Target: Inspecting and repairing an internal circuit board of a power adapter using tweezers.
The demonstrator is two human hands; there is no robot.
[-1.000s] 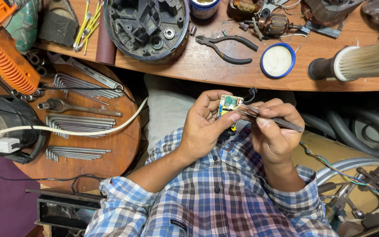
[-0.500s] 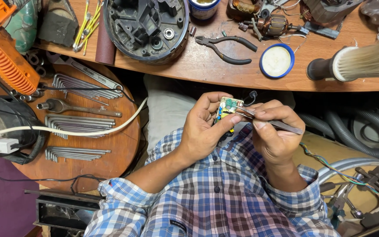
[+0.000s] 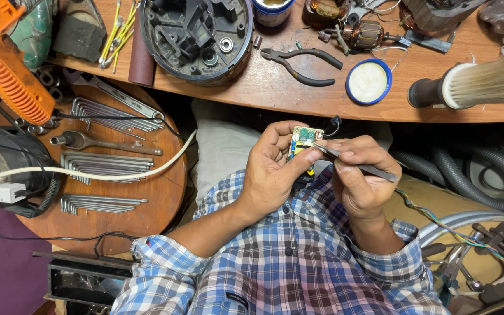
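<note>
Green and yellow, the small circuit board (image 3: 304, 140) sits upright below the wooden surface's (image 3: 298, 99) near edge, clamped in the left hand (image 3: 272, 172), while the right hand (image 3: 360, 181), closed on a slim metal tool (image 3: 357, 166), points its tip leftward onto it.

Your left hand (image 3: 272, 172) wraps the small circuit board (image 3: 303, 140), so you see only its top end; the lower part sits behind your thumb and fingers, and its components are too small to tell apart. The tip of the thin metal tool (image 3: 357, 166) in your right hand (image 3: 360, 184) meets the board at a spot too fine to make out. Far left, the orange heat gun (image 3: 4, 70) is cut by the picture's edge. Far right, the brush (image 3: 485, 84) runs out of view, bristles blurred. The black round housing (image 3: 196, 35) and the blue-rimmed jar (image 3: 272, 10) are clipped at the top. The grey hose (image 3: 468, 181) disappears under the bench (image 3: 322, 99).
</note>
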